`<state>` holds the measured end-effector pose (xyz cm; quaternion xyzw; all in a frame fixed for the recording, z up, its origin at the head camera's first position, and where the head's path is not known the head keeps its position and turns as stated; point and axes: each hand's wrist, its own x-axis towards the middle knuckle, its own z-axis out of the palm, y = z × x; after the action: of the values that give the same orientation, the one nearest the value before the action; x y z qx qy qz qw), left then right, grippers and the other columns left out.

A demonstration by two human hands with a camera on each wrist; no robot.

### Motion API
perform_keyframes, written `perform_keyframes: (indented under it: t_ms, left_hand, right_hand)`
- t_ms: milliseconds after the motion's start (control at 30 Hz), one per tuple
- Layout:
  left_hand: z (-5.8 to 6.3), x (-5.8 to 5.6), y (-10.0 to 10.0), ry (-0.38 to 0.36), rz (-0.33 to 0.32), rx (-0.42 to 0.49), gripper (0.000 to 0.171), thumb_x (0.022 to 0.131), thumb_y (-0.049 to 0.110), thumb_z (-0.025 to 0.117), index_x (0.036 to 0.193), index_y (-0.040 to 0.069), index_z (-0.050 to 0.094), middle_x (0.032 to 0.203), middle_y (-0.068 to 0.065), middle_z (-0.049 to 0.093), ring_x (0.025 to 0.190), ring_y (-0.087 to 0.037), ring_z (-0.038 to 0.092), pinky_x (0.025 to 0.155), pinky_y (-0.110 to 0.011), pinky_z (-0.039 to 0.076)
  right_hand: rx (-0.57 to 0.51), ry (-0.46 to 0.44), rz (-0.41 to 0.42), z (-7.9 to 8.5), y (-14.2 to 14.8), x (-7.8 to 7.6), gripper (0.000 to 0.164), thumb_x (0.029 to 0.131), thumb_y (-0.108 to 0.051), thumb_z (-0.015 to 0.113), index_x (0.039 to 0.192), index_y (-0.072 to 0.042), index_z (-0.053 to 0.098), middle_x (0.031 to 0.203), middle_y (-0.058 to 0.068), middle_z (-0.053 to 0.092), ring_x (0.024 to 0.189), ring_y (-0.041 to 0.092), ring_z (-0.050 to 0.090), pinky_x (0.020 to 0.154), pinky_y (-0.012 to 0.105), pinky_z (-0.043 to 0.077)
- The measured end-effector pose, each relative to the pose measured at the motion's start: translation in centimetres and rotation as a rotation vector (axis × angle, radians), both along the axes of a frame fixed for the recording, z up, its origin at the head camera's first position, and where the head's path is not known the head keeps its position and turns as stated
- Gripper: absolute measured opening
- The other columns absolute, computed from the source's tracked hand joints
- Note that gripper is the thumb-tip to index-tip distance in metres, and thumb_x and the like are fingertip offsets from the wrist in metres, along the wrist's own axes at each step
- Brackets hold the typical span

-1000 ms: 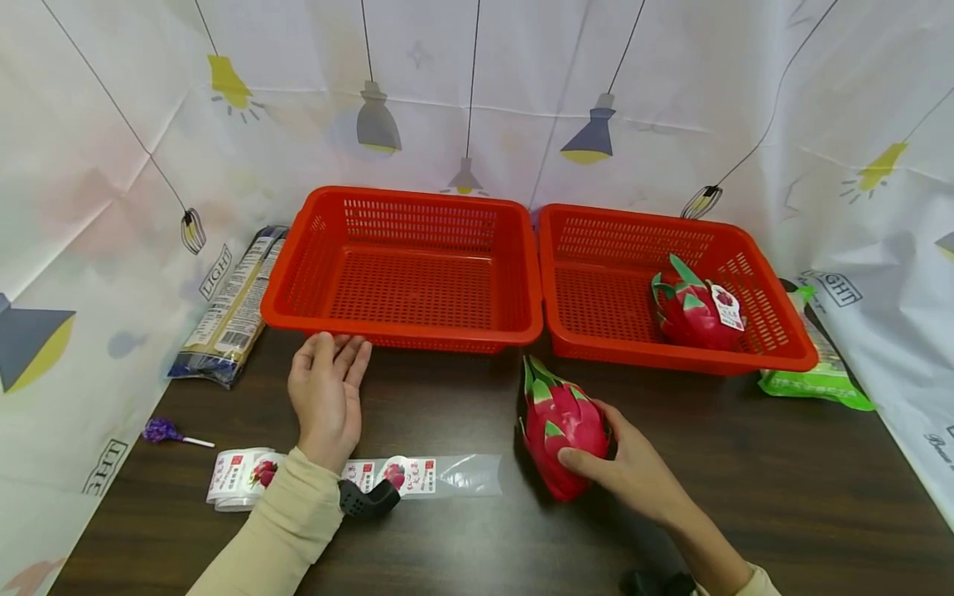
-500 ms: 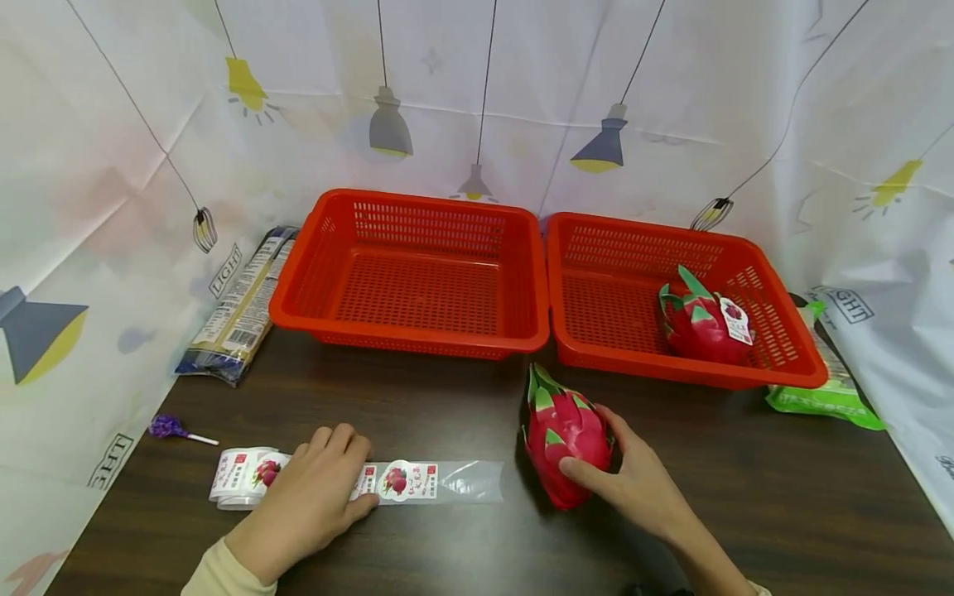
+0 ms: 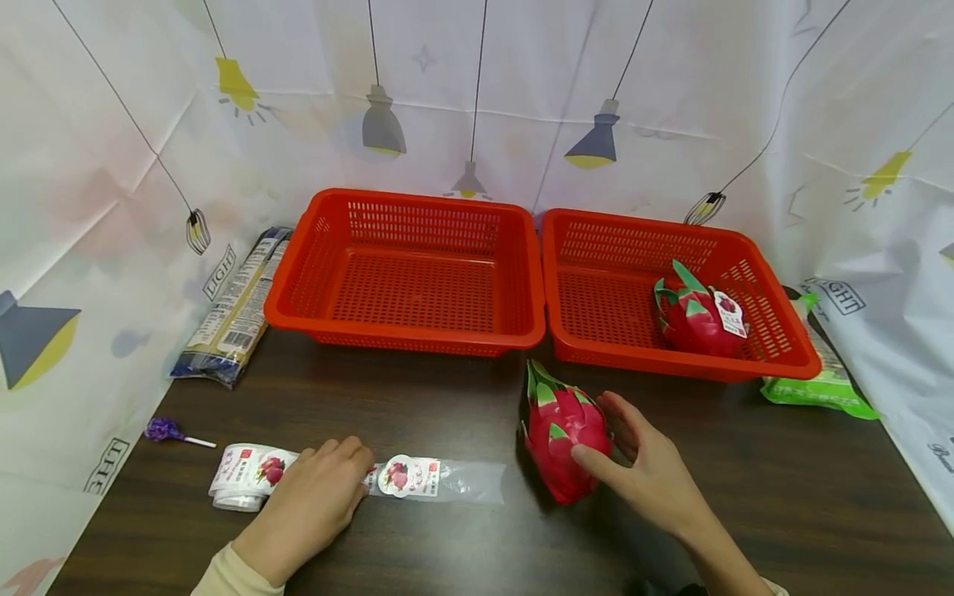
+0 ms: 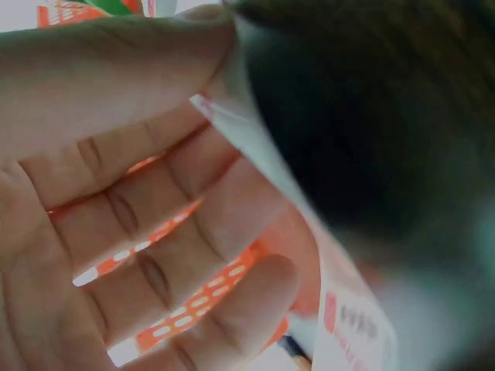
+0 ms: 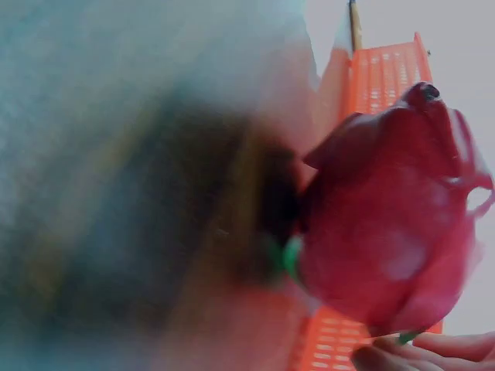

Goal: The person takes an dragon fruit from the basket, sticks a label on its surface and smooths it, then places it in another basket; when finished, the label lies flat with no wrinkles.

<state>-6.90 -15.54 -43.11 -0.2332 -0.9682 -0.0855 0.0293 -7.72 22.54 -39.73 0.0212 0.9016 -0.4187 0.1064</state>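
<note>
dragon fruit (image 3: 565,443) | just at fingertips of loosely spread right hand (image 3: 652,476) | label strip (image 3: 413,478) | pinched in left hand (image 3: 316,497)

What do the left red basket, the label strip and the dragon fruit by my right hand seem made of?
Left red basket: probably moulded plastic with a sheen; its smooth walls are slotted.
Label strip: white labels, perhaps paper, on clear, apparently plastic film that catches light.
Dragon fruit: smooth red surface with shiny highlights; real skin or imitation, I can't tell.
</note>
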Motion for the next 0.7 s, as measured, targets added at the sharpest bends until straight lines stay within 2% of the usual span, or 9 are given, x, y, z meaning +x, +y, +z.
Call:
perform_keyframes:
  t_ms: [100, 200, 233, 333, 400, 500, 533, 600, 700]
  left_hand:
    - [0.8, 0.1, 0.1, 0.036, -0.013, 0.005, 0.016, 0.081, 0.015, 0.083, 0.090, 0.015, 0.070, 0.087, 0.004, 0.064, 0.080, -0.017, 0.062, 0.065, -0.033, 0.046]
    - [2.1, 0.2, 0.2, 0.072, -0.053, 0.033, 0.014, 0.083, 0.016, 0.082, 0.093, 0.016, 0.071, 0.087, 0.005, 0.064, 0.081, -0.015, 0.062, 0.065, -0.032, 0.046]
    - [2.5, 0.3, 0.2, 0.085, -0.074, 0.047, 0.015, 0.083, 0.016, 0.081, 0.094, 0.017, 0.071, 0.087, 0.006, 0.064, 0.081, -0.015, 0.061, 0.065, -0.032, 0.046]
    - [3.8, 0.4, 0.5, 0.128, -0.144, 0.100, 0.016, 0.085, 0.016, 0.080, 0.097, 0.019, 0.071, 0.089, 0.008, 0.064, 0.081, -0.014, 0.060, 0.064, -0.030, 0.046]
    - [4.3, 0.6, 0.8, 0.157, -0.187, 0.134, 0.017, 0.085, 0.015, 0.080, 0.099, 0.019, 0.071, 0.090, 0.008, 0.064, 0.080, -0.013, 0.060, 0.064, -0.030, 0.047]
    - [4.8, 0.8, 1.4, 0.183, -0.218, 0.165, 0.018, 0.085, 0.014, 0.079, 0.100, 0.019, 0.070, 0.091, 0.009, 0.064, 0.080, -0.013, 0.059, 0.064, -0.028, 0.046]
    - [4.9, 0.9, 1.6, 0.190, -0.223, 0.169, 0.018, 0.086, 0.014, 0.079, 0.100, 0.019, 0.070, 0.091, 0.009, 0.063, 0.080, -0.013, 0.058, 0.065, -0.027, 0.046]
    - [4.8, 1.0, 1.9, 0.204, -0.229, 0.171, 0.017, 0.086, 0.014, 0.079, 0.099, 0.018, 0.070, 0.091, 0.008, 0.063, 0.080, -0.013, 0.058, 0.064, -0.026, 0.045]
    - [4.5, 1.0, 2.0, 0.224, -0.234, 0.170, 0.016, 0.085, 0.014, 0.079, 0.097, 0.018, 0.069, 0.090, 0.008, 0.063, 0.079, -0.013, 0.058, 0.065, -0.026, 0.045]
  right_hand:
    - [-0.007, 0.165, -0.001, 0.6, -0.1, 0.3, 0.082, 0.092, -0.037, 0.075, 0.157, -0.010, 0.034, 0.159, 0.016, 0.043, 0.145, 0.039, 0.045, 0.110, 0.029, 0.044]
    - [-0.058, 0.393, 0.036, 1.2, -0.9, 0.5, 0.074, 0.089, -0.017, 0.079, 0.154, -0.012, 0.042, 0.155, 0.012, 0.049, 0.145, 0.025, 0.048, 0.107, 0.010, 0.038]
    - [-0.077, 0.463, 0.064, 1.4, -1.4, 0.5, 0.073, 0.087, -0.011, 0.079, 0.152, -0.013, 0.045, 0.153, 0.010, 0.050, 0.144, 0.020, 0.049, 0.106, 0.007, 0.037]
    - [-0.113, 0.615, 0.200, 2.1, -3.4, 0.3, 0.068, 0.083, 0.000, 0.078, 0.145, -0.012, 0.055, 0.144, 0.008, 0.059, 0.134, 0.012, 0.057, 0.104, 0.012, 0.046]
    - [-0.089, 0.634, 0.326, 2.5, -5.0, 0.1, 0.059, 0.085, -0.003, 0.077, 0.141, -0.013, 0.059, 0.139, 0.005, 0.064, 0.129, 0.012, 0.061, 0.102, 0.020, 0.052]
    - [-0.031, 0.569, 0.524, 2.6, -7.3, -0.2, 0.043, 0.094, -0.017, 0.073, 0.136, -0.018, 0.063, 0.131, -0.002, 0.070, 0.117, 0.011, 0.068, 0.096, 0.029, 0.058]
    - [-0.016, 0.539, 0.578, 2.5, -7.9, -0.2, 0.040, 0.097, -0.022, 0.071, 0.136, -0.018, 0.063, 0.130, -0.002, 0.070, 0.118, 0.011, 0.068, 0.097, 0.031, 0.057]
    - [-0.014, 0.479, 0.649, 2.2, -9.1, -0.4, 0.035, 0.100, -0.026, 0.066, 0.134, -0.017, 0.064, 0.127, -0.004, 0.072, 0.111, 0.008, 0.071, 0.092, 0.033, 0.059]
    - [-0.043, 0.424, 0.667, 1.6, -10.4, -0.5, 0.029, 0.101, -0.024, 0.065, 0.128, -0.016, 0.067, 0.120, -0.005, 0.074, 0.098, 0.003, 0.071, 0.085, 0.027, 0.060]
